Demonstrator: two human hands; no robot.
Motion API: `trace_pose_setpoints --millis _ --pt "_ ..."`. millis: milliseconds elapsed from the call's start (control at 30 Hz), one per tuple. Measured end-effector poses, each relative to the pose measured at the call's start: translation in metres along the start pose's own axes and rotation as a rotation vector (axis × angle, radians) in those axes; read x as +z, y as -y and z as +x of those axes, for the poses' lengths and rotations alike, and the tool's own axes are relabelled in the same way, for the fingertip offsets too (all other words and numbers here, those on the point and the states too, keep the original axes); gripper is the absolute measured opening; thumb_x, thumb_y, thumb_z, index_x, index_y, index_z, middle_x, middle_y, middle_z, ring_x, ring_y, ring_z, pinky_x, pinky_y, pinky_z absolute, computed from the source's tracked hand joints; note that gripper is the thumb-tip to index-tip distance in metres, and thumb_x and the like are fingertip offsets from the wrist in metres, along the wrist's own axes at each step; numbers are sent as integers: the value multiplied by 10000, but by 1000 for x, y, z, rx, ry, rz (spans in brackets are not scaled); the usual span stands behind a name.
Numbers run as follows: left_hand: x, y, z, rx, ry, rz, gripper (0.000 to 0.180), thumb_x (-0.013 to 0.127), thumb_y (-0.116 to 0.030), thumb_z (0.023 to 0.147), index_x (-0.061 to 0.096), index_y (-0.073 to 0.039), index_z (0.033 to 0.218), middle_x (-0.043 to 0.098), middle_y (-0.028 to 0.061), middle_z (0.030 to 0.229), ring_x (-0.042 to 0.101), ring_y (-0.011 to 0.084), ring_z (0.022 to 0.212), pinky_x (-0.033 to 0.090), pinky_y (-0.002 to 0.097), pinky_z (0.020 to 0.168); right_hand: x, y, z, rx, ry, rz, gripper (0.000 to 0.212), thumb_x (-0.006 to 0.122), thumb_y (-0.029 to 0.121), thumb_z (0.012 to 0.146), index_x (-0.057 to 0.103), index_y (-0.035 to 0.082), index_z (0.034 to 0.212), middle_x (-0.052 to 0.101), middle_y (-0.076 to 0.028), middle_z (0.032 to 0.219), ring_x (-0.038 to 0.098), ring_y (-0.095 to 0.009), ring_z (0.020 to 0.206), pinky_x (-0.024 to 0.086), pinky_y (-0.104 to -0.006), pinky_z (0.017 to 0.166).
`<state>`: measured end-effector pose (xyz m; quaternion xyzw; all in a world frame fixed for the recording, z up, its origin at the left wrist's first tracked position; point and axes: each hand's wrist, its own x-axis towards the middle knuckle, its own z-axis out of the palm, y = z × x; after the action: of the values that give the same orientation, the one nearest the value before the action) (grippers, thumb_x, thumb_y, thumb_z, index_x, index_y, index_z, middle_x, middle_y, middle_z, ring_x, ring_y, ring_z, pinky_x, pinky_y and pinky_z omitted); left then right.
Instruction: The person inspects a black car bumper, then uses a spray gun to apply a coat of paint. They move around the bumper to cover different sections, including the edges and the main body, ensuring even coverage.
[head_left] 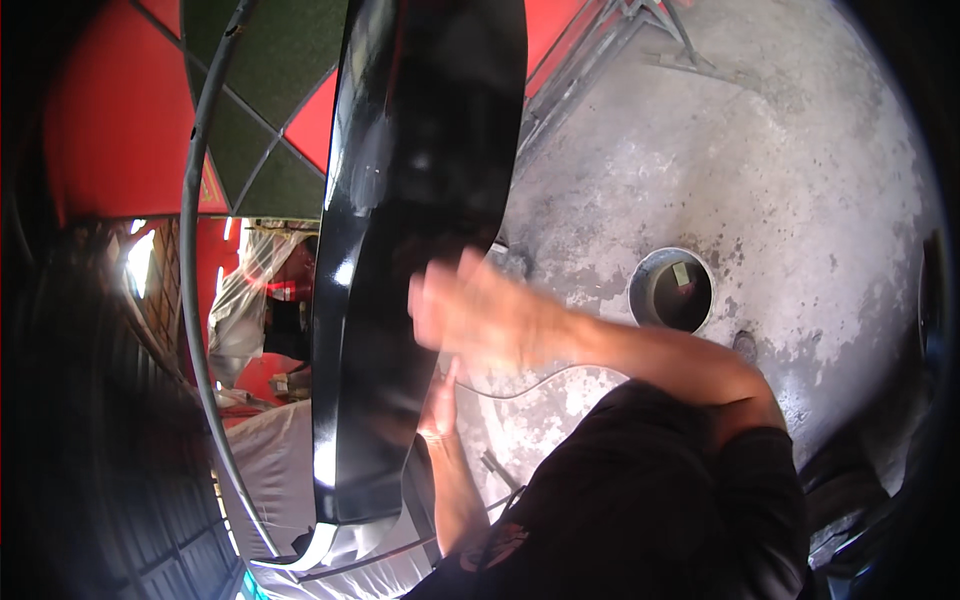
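A long, curved, glossy black panel (400, 180), shaped like a vehicle body part, stands upright through the middle of the view. My right hand (480, 315) reaches over its right edge, blurred by motion, with the fingers stretched out along the black surface. Nothing shows in that hand. Lower down, my left hand (440, 408) is at the same edge of the panel with its thumb pointing up. The left fingers are largely hidden, so their grip is unclear. Light streaks reflect along the panel's left side.
A round, open metal bucket (640, 285) stands on the worn concrete floor (780, 160) to the right. A bent grey tube (190, 220) curves down the left side. Red and dark panels (120, 120) and a metal frame (590, 60) are beyond. Pale sheeting (265, 450) hangs lower left.
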<state>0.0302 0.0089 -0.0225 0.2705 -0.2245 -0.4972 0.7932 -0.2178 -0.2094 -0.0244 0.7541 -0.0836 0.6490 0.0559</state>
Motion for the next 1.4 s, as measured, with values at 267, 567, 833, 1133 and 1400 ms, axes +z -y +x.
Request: trace_pose_setpoints --millis 267,567,833,1133,1400 --pt "-21 -8 -2 44 102 207 803 778 -399 905 463 -131 1593 408 89 1691 403 273 1537 112 766 1255 -5 -70 4 492 -132 129 945 730 482 929 329 -18 1623 286 -287 1699 285 -491 1569 242 -678 1235" --pt "36 14 -2 1 -23 -383 780 692 -384 979 376 -106 1636 310 98 1739 285 309 1601 102 752 1264 1 23 24 -31 1 528 797 773 499 822 594 -2 1416 483 -202 1606 405 -438 1524 344 -716 1169" --pt "-14 -8 3 12 176 223 801 699 -429 961 398 -113 1633 324 89 1737 263 278 1614 59 765 1259 -5 -44 45 323 -16 95 847 736 515 876 536 -47 1476 409 -286 1630 368 -472 1532 311 -681 1202" --pt "-15 -8 0 23 76 182 757 676 -404 983 409 -114 1629 329 94 1735 249 291 1619 59 775 1250 -16 -12 21 189 16 234 833 794 447 848 548 -42 1476 445 -266 1623 387 -460 1536 254 -662 1246" --pt "15 4 5 11 133 -59 796 656 -423 995 343 -123 1662 256 103 1763 186 311 1638 76 774 1250 -10 -18 34 156 47 241 752 731 420 930 519 -12 1508 416 -233 1654 346 -423 1564 273 -639 1253"
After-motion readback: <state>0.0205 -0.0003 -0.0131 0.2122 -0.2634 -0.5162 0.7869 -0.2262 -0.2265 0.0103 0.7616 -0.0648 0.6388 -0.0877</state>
